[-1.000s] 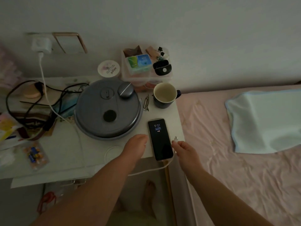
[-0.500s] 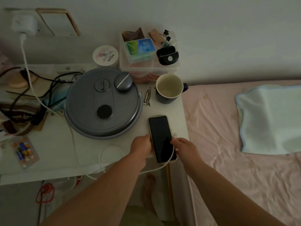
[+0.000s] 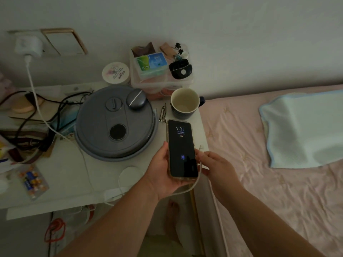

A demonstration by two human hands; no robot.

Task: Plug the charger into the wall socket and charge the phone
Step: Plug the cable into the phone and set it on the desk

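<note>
The white charger [image 3: 29, 45] sits plugged into the wall socket [image 3: 14, 35] at the upper left. Its white cable [image 3: 39, 110] runs down across the bedside table and loops under the phone. My left hand [image 3: 161, 171] is shut on the black phone [image 3: 181, 149], holding it just above the table's right front corner, screen lit and showing 9:31. My right hand [image 3: 213, 166] pinches the cable's plug end [image 3: 199, 147] beside the phone's right edge. The plug tip is apart from the phone.
A round grey lidded appliance [image 3: 115, 123] fills the middle of the white table [image 3: 70, 175]. A dark mug [image 3: 184, 104], a hair clip, a clear box of small items [image 3: 159, 71] and a white jar stand behind. Black cables tangle at left. A pink bed [image 3: 269, 182] lies right.
My left hand has lifted the phone off the table and toward me, and its screen has lit up. My right hand stays beside it with the cable's plug end.
</note>
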